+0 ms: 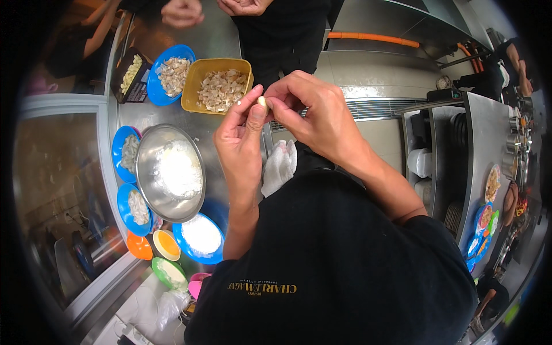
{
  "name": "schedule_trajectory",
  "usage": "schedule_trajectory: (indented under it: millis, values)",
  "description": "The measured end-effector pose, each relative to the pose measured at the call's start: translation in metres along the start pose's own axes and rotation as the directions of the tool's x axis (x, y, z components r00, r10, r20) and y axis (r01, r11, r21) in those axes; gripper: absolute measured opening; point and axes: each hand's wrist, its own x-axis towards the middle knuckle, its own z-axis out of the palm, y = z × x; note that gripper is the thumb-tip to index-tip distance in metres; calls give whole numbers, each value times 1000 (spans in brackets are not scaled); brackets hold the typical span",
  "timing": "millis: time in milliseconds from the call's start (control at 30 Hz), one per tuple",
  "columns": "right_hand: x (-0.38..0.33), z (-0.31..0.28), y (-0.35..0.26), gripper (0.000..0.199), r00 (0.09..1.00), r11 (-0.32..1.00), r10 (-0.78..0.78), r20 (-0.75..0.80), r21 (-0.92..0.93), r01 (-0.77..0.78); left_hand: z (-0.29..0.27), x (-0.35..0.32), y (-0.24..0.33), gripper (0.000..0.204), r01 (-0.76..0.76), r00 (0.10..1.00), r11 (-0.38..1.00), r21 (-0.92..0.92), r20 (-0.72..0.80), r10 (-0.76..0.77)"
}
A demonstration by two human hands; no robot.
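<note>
In the head view, a small pale clove-like piece [263, 102] is pinched between the fingertips of both hands, held up in front of the chest and above the near edge of a stainless steel counter [215, 43]. The left hand [241, 135] is closed on the piece with thumb and forefinger; the right hand [313, 109] is closed on it from the other side, its fingers curled over the top. What exactly the piece is cannot be told.

The counter is seen running away along the left of the picture, bordered by a glass-fronted panel [57, 172]. On it a yellow rectangular tub [192, 86] filled with pale peelings is set, just beside a blue bowl [158, 89] of similar scraps and a dark tray [123, 77] of light pieces. Nearer, a large steel mixing bowl [146, 172] holding white powder is placed, with two blue plates [119, 144] of pale food partly hidden behind it and a blue plate [187, 244] of white powder in front. Small orange [138, 247], yellow [167, 244], green [167, 273] and pink [195, 284] dishes are clustered at the near end. A white cloth [280, 165] is seen hanging at the counter's edge, below the hands.

Across the counter, another person's hands [183, 12] are visible at the top. To the right, a pale floor, an orange hose [374, 38] and a steel shelf unit [489, 132] with coloured plates are seen.
</note>
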Motion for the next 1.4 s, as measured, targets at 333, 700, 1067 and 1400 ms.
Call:
schedule_trajectory:
  millis: [333,700,1067,1400]
  values:
    - [4,-4,1,12,1000,1000,15,-13,7,-15,-1,1,-3,31,16,999,999,-35,41,-15]
    - [7,-16,1,14,994,997,-31,105,-67,38,-4,-1,-2,21,48,998,998,-46,30,-47]
    - [9,-19,7,15,987,986,-52,152,-147,74,-1,-1,2,15,-12,1000,991,135,17,10]
    - [11,-19,9,12,988,994,-37,147,-93,51,-4,2,-3,17,20,1000,997,78,11,-21]
